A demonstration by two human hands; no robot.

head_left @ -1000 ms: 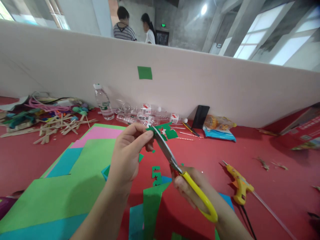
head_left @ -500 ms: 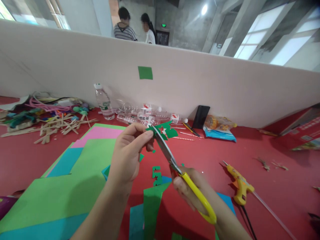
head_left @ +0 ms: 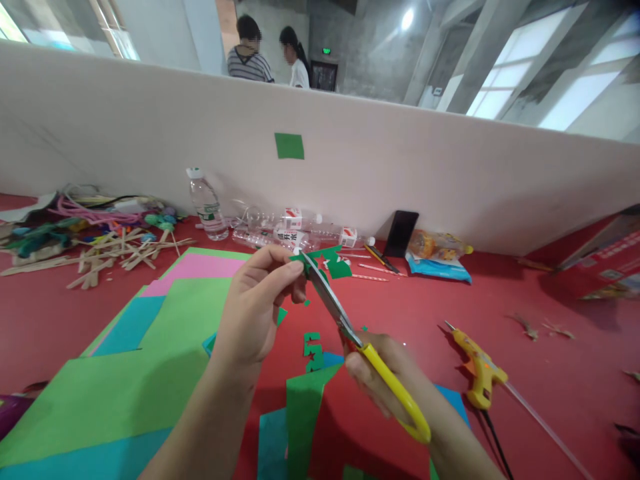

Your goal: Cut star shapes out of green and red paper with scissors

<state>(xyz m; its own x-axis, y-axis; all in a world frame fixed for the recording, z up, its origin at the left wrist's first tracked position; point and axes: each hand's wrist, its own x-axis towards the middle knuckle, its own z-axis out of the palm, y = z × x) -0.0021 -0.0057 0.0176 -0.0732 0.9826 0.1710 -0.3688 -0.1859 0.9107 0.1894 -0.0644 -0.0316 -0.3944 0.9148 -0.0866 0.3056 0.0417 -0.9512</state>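
Observation:
Between thumb and fingers, my left hand [head_left: 265,293] pinches a small green paper piece [head_left: 340,268] with star-shaped cut-outs, held above the table. My right hand [head_left: 373,373] grips yellow-handled scissors [head_left: 327,293], whose blades point up and left and meet the paper close to my left fingertips. The blades look nearly closed. Below them on the red table lie green scraps with star holes [head_left: 313,353]. A dark green sheet [head_left: 303,413] sits lower, beside a blue piece [head_left: 273,440].
Large light green sheets [head_left: 100,387] lie at left. A yellow glue gun [head_left: 480,370] rests at right with its cord. Along the white partition [head_left: 375,167] are a standing bottle [head_left: 207,207], several lying bottles, a black phone [head_left: 401,233], a snack packet [head_left: 440,257] and wooden sticks [head_left: 125,250].
The green paper piece's free end has tilted slightly downward at the scissor blades. Both hands keep nearly the same place and grip.

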